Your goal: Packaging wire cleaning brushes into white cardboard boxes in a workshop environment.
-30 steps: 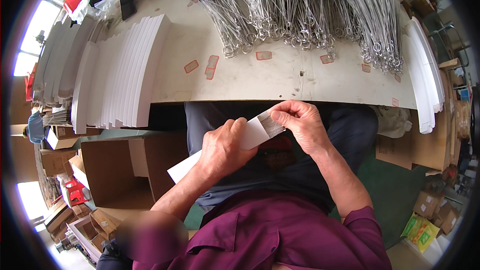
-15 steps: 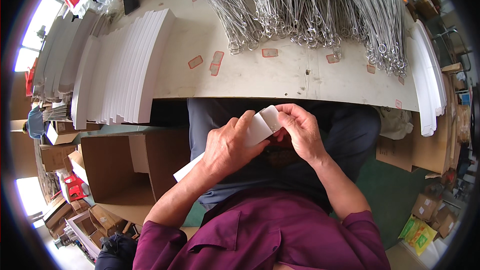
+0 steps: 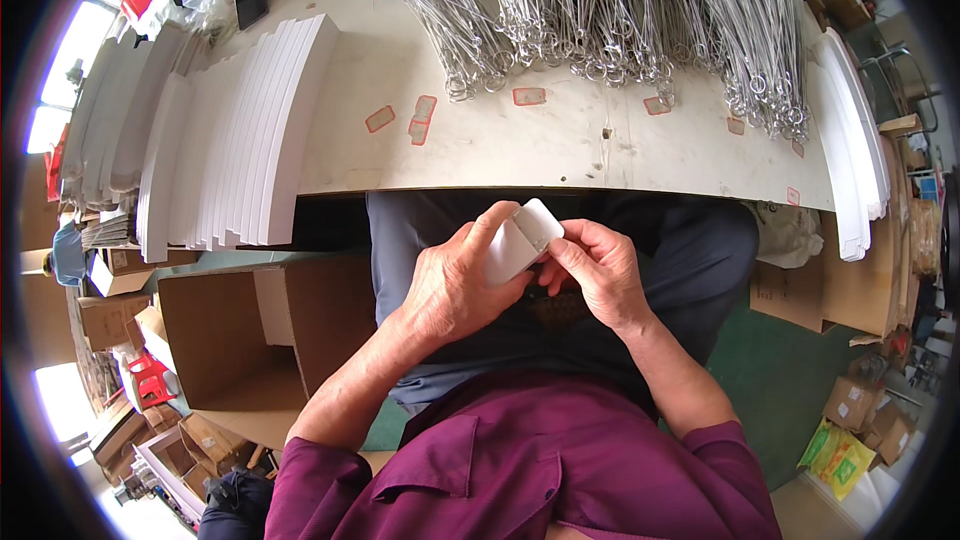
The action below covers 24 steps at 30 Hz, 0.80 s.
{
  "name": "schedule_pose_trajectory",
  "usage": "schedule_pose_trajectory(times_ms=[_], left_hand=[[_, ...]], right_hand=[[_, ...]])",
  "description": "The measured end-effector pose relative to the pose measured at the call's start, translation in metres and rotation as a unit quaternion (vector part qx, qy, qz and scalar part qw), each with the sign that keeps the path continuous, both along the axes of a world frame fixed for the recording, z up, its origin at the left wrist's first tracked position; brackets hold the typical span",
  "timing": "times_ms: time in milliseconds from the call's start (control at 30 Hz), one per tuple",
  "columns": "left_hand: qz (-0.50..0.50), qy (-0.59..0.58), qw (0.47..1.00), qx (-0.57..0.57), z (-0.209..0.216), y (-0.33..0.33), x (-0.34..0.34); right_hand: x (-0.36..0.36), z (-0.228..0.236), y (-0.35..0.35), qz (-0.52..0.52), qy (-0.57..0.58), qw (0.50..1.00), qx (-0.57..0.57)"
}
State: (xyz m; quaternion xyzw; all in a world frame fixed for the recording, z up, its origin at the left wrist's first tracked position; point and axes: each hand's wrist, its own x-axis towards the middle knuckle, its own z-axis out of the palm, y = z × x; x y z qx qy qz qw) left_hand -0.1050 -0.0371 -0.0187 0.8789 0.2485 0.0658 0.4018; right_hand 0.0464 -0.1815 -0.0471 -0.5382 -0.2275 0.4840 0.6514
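Over my lap, my left hand (image 3: 445, 280) is wrapped round a narrow white cardboard box (image 3: 512, 252), its thumb and fingers on opposite sides. The box's far end is open, with a rounded end flap (image 3: 541, 220) standing out past a darker mouth. My right hand (image 3: 605, 270) pinches the right edge of the box near that flap, thumb on top and fingers partly underneath. Whatever may be inside the box cannot be made out. My left hand and forearm hide the rest of its length.
Wire-handled brushes (image 3: 600, 30) with ring ends lie heaped across the table's (image 3: 450, 155) far side. White narrow boxes (image 3: 250, 130) are stacked at the left, more (image 3: 850, 150) at the right edge. An open brown carton (image 3: 235, 340) stands on the floor, lower left.
The end flap has swung further out from the box mouth. The box's near end, visible before beyond my left forearm, is now hidden. My right fingers have slid slightly down the edge.
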Motion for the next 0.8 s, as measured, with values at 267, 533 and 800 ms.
schedule_pose_trajectory(times_ms=[267, 533, 800], left_hand=[[-0.006, 0.003, 1.000, -0.006, 0.000, -0.003, 0.003], [-0.010, 0.015, 1.000, 0.023, 0.000, -0.006, 0.000], [-0.028, 0.020, 0.999, 0.029, -0.001, -0.008, -0.002]], right_hand=[[-0.004, 0.001, 0.006, -0.013, -0.040, 0.997, -0.058], [-0.003, 0.001, 0.007, -0.013, 0.032, 0.997, -0.066], [-0.016, 0.002, 0.009, -0.017, 0.000, 0.994, -0.112]])
